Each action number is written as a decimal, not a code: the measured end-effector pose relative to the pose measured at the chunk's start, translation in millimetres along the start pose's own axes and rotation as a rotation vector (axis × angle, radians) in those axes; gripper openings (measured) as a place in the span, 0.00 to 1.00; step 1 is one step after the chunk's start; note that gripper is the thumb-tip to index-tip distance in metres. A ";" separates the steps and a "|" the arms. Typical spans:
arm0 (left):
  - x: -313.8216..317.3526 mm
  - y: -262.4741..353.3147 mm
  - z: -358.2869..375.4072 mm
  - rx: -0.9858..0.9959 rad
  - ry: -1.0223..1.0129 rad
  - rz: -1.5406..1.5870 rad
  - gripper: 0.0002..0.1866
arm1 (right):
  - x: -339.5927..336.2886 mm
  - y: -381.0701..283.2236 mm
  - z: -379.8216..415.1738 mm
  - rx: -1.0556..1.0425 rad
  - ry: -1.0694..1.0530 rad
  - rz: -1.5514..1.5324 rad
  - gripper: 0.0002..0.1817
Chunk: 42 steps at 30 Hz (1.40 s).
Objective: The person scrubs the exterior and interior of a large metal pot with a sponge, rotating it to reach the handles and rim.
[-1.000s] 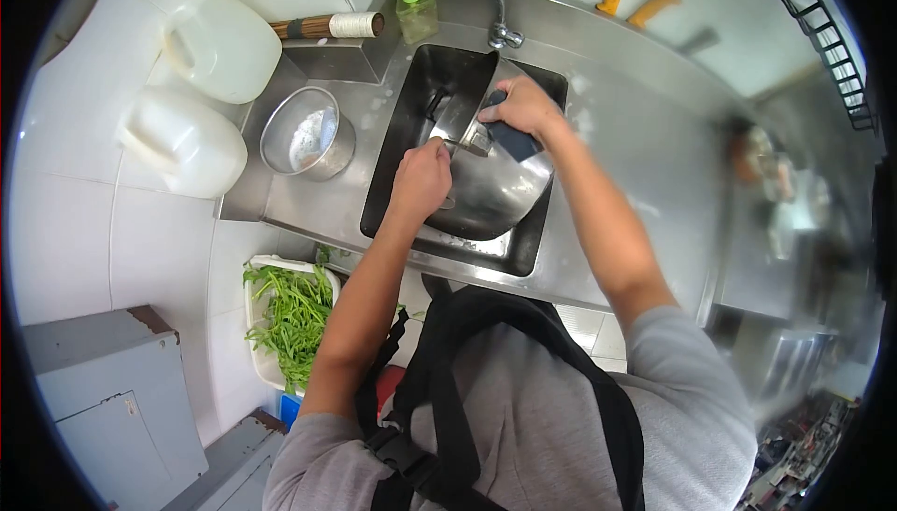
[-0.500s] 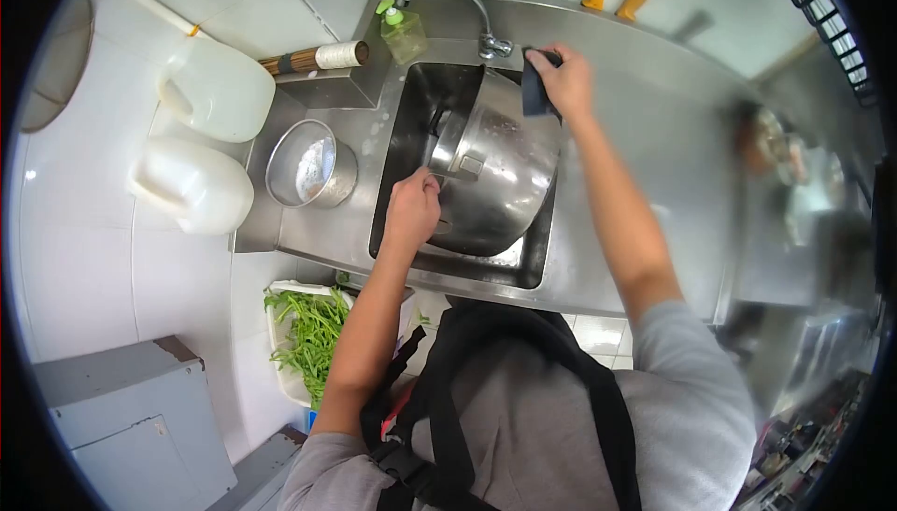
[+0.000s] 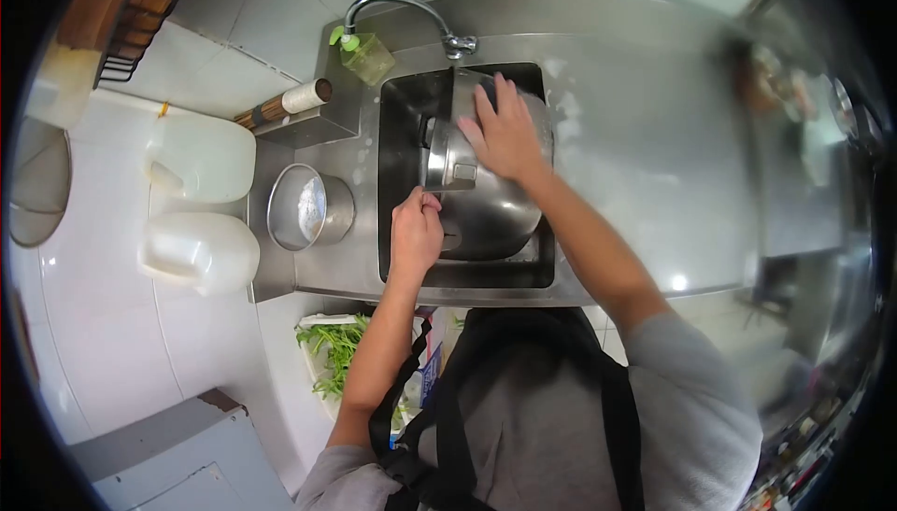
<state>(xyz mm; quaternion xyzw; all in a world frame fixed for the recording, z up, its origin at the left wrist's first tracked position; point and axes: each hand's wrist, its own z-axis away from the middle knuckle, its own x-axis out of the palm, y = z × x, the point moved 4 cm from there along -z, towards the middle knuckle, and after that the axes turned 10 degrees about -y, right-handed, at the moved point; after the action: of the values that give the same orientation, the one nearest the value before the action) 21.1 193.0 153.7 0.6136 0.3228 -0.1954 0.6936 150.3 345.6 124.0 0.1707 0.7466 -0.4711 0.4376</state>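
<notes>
A large stainless steel pot lies tilted on its side in the sink, its mouth facing left. My left hand is closed at the pot's left side, its fingers around what looks like the pot's handle. Over the upper part of the pot, my right hand lies flat with fingers spread and pressed to the metal. No dark scouring pad shows now; whether it is under the palm is hidden.
Above the sink are a faucet and a green soap bottle. At left stand a steel container with white powder, a bamboo brush and two white jugs. Leafy greens sit in a basket below.
My right hand has moved down and left from the pot's upper right edge onto its side, its fingers now spread. The dark pad it held is out of sight. My left hand keeps its grip.
</notes>
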 end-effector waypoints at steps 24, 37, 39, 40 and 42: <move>-13.5 -47.8 17.3 0.024 0.050 -0.052 0.08 | 17.5 -17.6 106.1 -0.314 -0.184 -0.051 0.36; -31.0 -103.4 61.7 0.015 0.047 0.220 0.10 | 28.6 -53.1 112.2 -0.428 -0.220 -0.071 0.36; -25.8 -104.0 63.6 -0.003 0.055 0.240 0.11 | 22.2 -47.0 96.4 -0.382 -0.172 -0.080 0.35; -22.7 -104.5 65.4 0.006 0.064 0.157 0.11 | 15.0 -36.5 67.0 -0.296 -0.119 -0.087 0.34; -17.9 -106.6 77.1 -0.007 0.073 0.078 0.11 | 59.8 33.7 -12.2 -0.216 -0.101 0.166 0.32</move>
<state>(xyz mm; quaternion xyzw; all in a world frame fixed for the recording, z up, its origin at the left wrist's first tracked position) -46.7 97.3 91.7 0.6299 0.3245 -0.1443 0.6907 133.3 363.4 58.7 0.1597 0.7534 -0.3581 0.5279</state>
